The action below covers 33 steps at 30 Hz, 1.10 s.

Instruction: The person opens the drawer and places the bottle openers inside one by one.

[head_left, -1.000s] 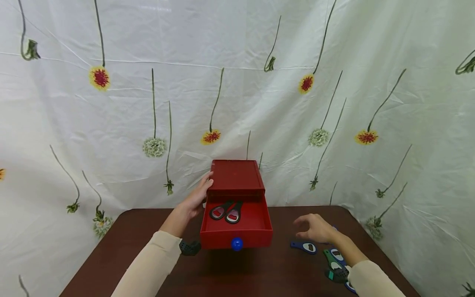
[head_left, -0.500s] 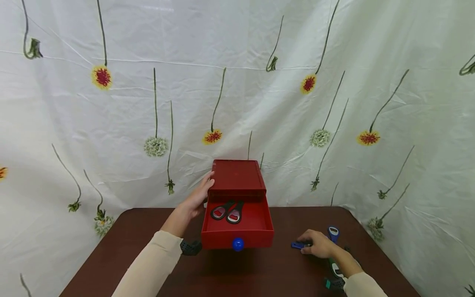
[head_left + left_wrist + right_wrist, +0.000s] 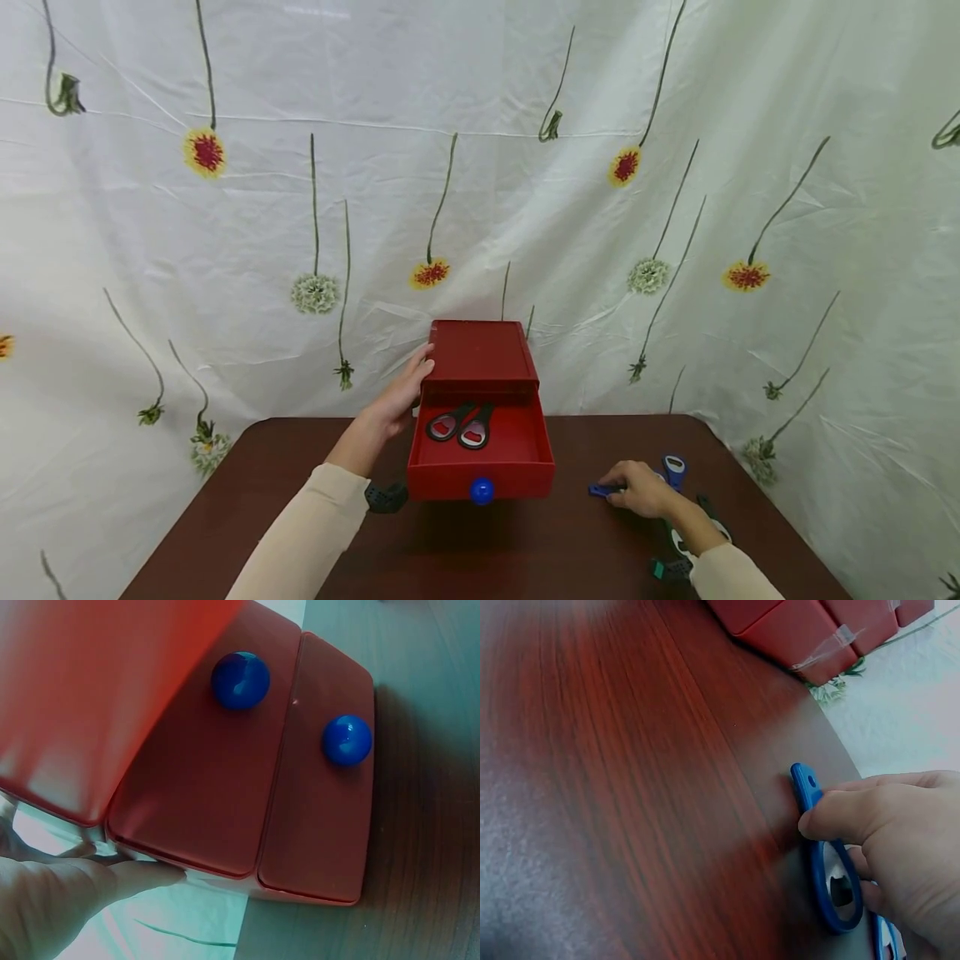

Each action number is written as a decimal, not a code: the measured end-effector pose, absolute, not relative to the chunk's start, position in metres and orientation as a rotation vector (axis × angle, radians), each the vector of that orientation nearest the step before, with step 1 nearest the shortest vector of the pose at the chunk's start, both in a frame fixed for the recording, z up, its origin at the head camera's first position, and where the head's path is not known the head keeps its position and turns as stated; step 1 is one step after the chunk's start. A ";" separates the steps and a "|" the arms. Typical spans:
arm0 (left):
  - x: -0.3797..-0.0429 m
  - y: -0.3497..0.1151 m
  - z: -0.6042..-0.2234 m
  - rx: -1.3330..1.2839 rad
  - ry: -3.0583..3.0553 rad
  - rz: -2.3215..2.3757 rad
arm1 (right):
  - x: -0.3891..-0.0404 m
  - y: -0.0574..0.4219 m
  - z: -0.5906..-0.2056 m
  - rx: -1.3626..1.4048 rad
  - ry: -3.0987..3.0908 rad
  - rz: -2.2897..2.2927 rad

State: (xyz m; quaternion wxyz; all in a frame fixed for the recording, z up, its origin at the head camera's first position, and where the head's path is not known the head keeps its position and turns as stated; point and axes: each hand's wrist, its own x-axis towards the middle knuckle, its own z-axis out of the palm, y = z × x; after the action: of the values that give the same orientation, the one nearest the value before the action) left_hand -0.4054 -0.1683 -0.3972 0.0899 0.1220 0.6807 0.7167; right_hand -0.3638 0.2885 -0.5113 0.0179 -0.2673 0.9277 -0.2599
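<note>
My right hand (image 3: 637,490) pinches a blue bottle opener (image 3: 821,881) by its handle, thumb on one side, low over the table at the right. My left hand (image 3: 393,404) rests against the left side of a red drawer cabinet (image 3: 480,350), its fingers reaching the top edge. The cabinet's top drawer (image 3: 517,437) is pulled out and has a blue knob (image 3: 482,491). Inside it, two black bottle openers (image 3: 473,433) lie side by side toward the left. Two lower drawers, each with a blue knob (image 3: 347,740), are closed in the left wrist view.
More bottle openers lie near my right forearm: a blue one (image 3: 674,468), a green one (image 3: 677,542) partly hidden, and a dark one (image 3: 711,510). A flower-printed cloth (image 3: 480,208) hangs behind the dark brown table (image 3: 555,550).
My right hand has come down onto the nearest blue bottle opener and now pinches it. My left hand stays at the cabinet, and the drawer has not moved.
</note>
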 end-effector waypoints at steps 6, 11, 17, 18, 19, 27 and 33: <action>-0.405 -0.169 -0.397 0.373 2.014 2.143 | -0.368 0.279 -0.496 -0.893 2.869 -0.768; -0.406 -0.168 -0.399 0.357 2.010 2.149 | -0.369 0.274 -0.473 -0.900 2.863 -0.791; -0.406 -0.169 -0.398 0.365 1.997 2.153 | -0.374 0.271 -0.444 -0.962 2.895 -0.784; -0.406 -0.169 -0.398 0.367 1.997 2.154 | -0.374 0.271 -0.440 -0.959 2.901 -0.787; -0.406 -0.169 -0.397 0.371 1.996 2.155 | -0.375 0.270 -0.436 -0.962 2.906 -0.787; -0.404 -0.168 -0.397 0.357 1.989 2.160 | -0.375 0.265 -0.410 -0.918 2.913 -0.785; -0.405 -0.168 -0.397 0.367 1.989 2.162 | -0.374 0.259 -0.389 -0.995 2.937 -0.745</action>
State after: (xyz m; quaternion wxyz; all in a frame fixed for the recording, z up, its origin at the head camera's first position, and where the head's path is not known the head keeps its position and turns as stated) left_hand -0.4047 -0.1680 -0.3975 0.0906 0.1234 0.6691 0.7272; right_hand -0.3745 0.2593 -0.3886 -0.0239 -0.3119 0.9206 -0.2337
